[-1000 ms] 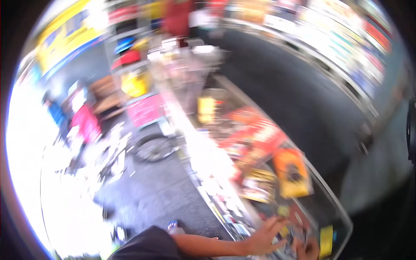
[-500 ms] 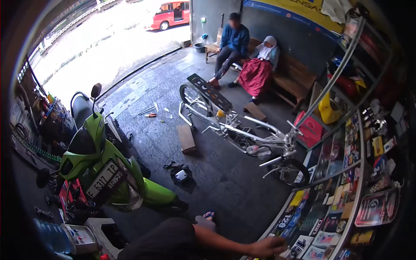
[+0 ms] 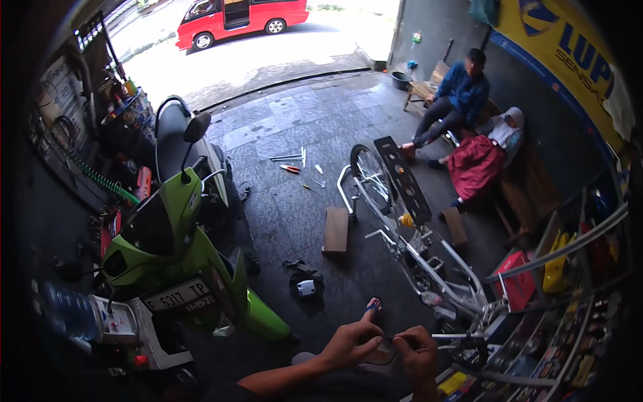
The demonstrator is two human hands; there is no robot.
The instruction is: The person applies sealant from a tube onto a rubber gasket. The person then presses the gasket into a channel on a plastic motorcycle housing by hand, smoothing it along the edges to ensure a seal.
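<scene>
At the far left, the green scooter (image 3: 181,258) is standing on the floor (image 3: 278,228), well apart from the left hand (image 3: 351,345). A brown block (image 3: 335,230) is lying ahead of that hand, its long axis running away. The left hand is hanging near a sandalled foot (image 3: 372,309); its fingers are curling in and its thumb is pointing right. Just beside it, the right hand (image 3: 416,352) is facing it, thumb and fingertips bunching leftward. Whether either of the 2 is pinching anything cannot be told: the space between the tips is too small to read. Just right of the right hand, the silver bar (image 3: 455,336) is lying nearly crosswise, its left end pointing at that hand, so the right is the nearer of the 2; contact cannot be made out. From there the frame (image 3: 413,256) is stretching forward and somewhat left. Beyond it, 2 people (image 3: 460,94) are sitting.
</scene>
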